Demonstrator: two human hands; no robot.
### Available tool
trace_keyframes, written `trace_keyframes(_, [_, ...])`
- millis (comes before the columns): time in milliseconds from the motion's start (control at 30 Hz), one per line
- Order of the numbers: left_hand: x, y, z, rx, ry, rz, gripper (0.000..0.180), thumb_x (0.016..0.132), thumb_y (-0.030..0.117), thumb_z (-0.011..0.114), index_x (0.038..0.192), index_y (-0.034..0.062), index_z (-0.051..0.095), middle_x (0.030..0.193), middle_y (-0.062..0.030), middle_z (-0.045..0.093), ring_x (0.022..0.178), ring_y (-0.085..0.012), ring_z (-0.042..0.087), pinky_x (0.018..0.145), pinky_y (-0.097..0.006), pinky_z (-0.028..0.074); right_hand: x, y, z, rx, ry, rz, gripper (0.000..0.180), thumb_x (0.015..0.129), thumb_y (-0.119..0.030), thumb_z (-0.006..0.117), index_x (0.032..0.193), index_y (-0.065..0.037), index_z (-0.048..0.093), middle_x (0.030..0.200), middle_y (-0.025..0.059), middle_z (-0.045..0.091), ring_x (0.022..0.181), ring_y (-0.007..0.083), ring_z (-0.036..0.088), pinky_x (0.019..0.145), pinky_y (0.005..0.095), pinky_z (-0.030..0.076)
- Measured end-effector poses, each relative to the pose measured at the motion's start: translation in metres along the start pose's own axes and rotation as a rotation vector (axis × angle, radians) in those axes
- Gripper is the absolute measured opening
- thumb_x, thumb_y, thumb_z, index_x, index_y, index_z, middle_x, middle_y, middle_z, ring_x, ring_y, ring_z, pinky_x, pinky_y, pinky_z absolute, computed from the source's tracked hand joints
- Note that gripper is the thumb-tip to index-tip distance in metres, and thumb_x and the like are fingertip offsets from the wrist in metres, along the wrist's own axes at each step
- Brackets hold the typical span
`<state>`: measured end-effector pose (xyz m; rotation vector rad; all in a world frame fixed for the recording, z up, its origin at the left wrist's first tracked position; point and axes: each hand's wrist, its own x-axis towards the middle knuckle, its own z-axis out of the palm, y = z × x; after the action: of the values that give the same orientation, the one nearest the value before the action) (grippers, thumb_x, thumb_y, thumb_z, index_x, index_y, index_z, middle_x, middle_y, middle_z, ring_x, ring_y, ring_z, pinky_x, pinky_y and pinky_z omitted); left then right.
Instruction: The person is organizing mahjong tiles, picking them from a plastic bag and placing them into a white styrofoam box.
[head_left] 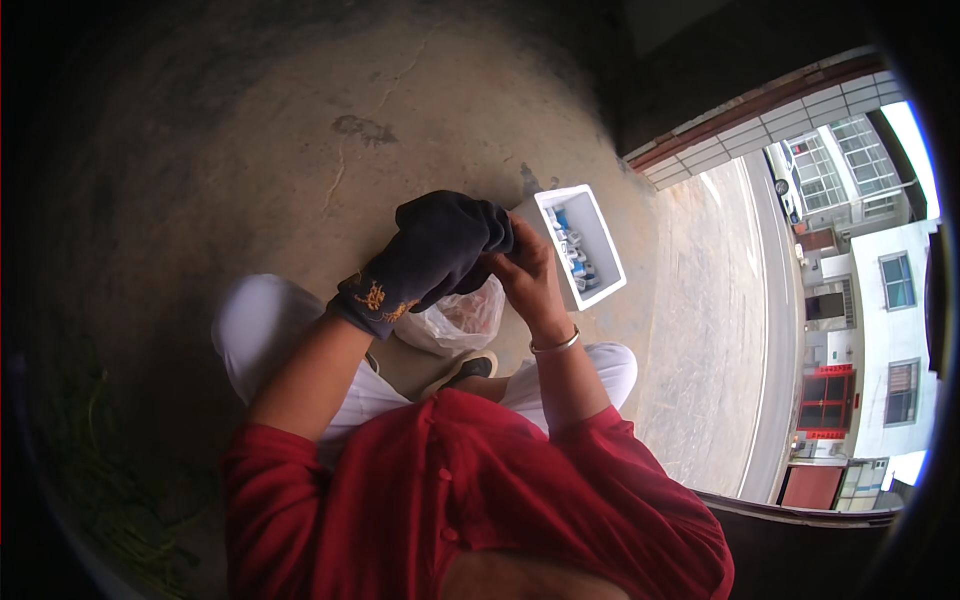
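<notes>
A dark navy cloth item [425,255] with gold embroidery near its hem is drawn over my left hand [440,245] down to the wrist, like a glove or a sock. The fingers of that hand are hidden inside it. My right hand [530,275], with a silver bangle at the wrist, has its fingers bent and pressed together at the cloth's far right end. Just below the hands, a clear plastic bag [455,328] with pinkish contents rests on the floor between my feet.
Right of my hands stands a white foam box [606,235] holding several small blue-and-white items [573,250]. Green leafy stalks [100,480] lie at the lower left in shadow. A wide doorway on the right opens onto a road [775,300] with a parked white vehicle [785,183].
</notes>
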<state>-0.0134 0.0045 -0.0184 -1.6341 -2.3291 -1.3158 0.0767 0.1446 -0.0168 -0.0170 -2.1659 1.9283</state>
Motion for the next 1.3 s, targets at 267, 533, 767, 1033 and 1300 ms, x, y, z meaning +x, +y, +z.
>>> trace_keyframes(267, [-0.028, -0.020, 0.044, -0.913, 0.524, -0.197, 0.012, 0.091, 0.017, 0.058, 0.090, 0.0049, 0.059, 0.085, -0.0116, 0.064, 0.077, -0.0169, 0.061, 0.069, -0.031, 0.048, -0.007, -0.011, 0.012, -0.476, 0.003, -0.108, 0.037, 0.076, -0.001, 0.071, 0.110, 0.004, 0.059, 0.095, 0.0136, 0.066, 0.086, 0.0202, 0.066, 0.077, 0.0321, 0.051])
trace_keyframes(533, [-0.023, 0.001, 0.002, -0.180, 0.399, -0.200, 0.025, 0.098, 0.026, 0.045, 0.094, 0.0041, 0.056, 0.086, -0.0171, 0.062, 0.077, -0.0328, 0.060, 0.072, -0.038, 0.048, -0.003, 0.008, 0.006, 0.396, 0.017, 0.147, 0.029, 0.090, -0.003, 0.060, 0.119, 0.001, 0.060, 0.111, 0.0047, 0.066, 0.102, 0.0128, 0.060, 0.095, 0.0259, 0.043])
trace_keyframes(767, [-0.027, -0.003, -0.001, -0.362, 0.237, -0.318, 0.027, 0.084, 0.022, 0.065, 0.099, 0.0038, 0.051, 0.090, -0.0189, 0.059, 0.086, -0.0388, 0.059, 0.076, -0.045, 0.047, -0.002, -0.017, 0.003, -0.317, 0.136, -0.163, 0.051, 0.085, -0.022, 0.069, 0.129, -0.001, 0.054, 0.115, 0.0091, 0.063, 0.113, 0.0208, 0.056, 0.101, 0.0349, 0.037])
trace_keyframes(1033, [-0.023, -0.006, 0.013, -0.026, 0.410, -0.072, 0.026, 0.099, 0.028, 0.045, 0.098, 0.0041, 0.055, 0.083, -0.0086, 0.059, 0.075, -0.0218, 0.060, 0.069, -0.036, 0.048, -0.001, -0.017, 0.010, -0.232, -0.048, -0.066, 0.038, 0.083, -0.015, 0.075, 0.115, 0.001, 0.061, 0.098, 0.0066, 0.064, 0.092, 0.0158, 0.059, 0.085, 0.0310, 0.047])
trace_keyframes(1300, [-0.016, 0.003, -0.002, -0.546, 0.312, -0.436, 0.020, 0.091, 0.019, 0.056, 0.104, 0.0040, 0.057, 0.095, -0.0128, 0.062, 0.085, -0.0263, 0.062, 0.075, -0.039, 0.050, -0.002, 0.010, 0.001, 0.811, -0.144, 0.292, 0.029, 0.095, -0.023, 0.061, 0.115, -0.002, 0.059, 0.092, 0.0014, 0.064, 0.084, 0.0128, 0.060, 0.081, 0.0281, 0.045])
